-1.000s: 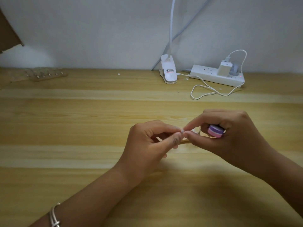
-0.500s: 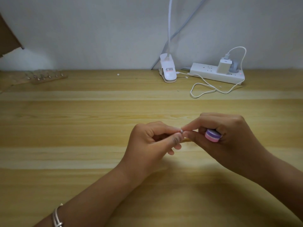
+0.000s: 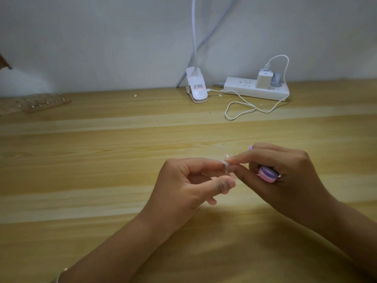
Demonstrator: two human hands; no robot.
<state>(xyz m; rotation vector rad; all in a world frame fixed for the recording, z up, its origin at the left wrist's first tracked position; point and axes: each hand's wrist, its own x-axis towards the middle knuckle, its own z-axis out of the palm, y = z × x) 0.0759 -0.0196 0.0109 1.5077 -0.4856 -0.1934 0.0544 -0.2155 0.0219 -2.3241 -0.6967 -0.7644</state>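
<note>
My right hand (image 3: 285, 176) grips a small round pink and purple spool (image 3: 267, 174) in its curled lower fingers. Its index finger and thumb pinch a tiny white, half-clear piece (image 3: 226, 166) just left of the spool. My left hand (image 3: 183, 186) faces it with fingers loosely curled. The left index fingertip touches the white piece, while the left thumb sits apart, below it. Both hands hover over the wooden table (image 3: 102, 160). What the white piece is stays too blurred to tell.
At the back by the wall stand a white clip lamp base (image 3: 196, 90) and a white power strip (image 3: 257, 89) with a charger and a looping cable (image 3: 240, 111). A small wooden strip with metal studs (image 3: 47, 103) lies back left.
My left thumb has come off the white piece, and its pinch with the index finger has opened. The right hand has turned slightly, showing more of the spool.
</note>
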